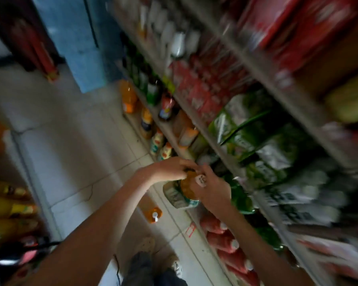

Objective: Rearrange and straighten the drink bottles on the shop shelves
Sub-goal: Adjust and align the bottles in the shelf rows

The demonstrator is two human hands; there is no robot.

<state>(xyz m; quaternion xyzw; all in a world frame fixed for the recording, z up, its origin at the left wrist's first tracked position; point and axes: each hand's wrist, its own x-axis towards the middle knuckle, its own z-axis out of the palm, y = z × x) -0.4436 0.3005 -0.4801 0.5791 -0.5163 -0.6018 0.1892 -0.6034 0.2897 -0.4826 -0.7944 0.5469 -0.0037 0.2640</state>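
The frame is blurred by motion. I hold an orange drink bottle with a green and white label just in front of the shelf edge. My left hand grips its top around the cap. My right hand wraps round the bottle's body from the right. More drink bottles stand in a row on the lower shelf beyond it, and dark green bottles stand further along.
The shelving runs along the right with red cartons, green packs and red-wrapped bottles. An orange bottle stands on the tiled floor below my hands. Yellow bottles line a rack at left. My shoes show below.
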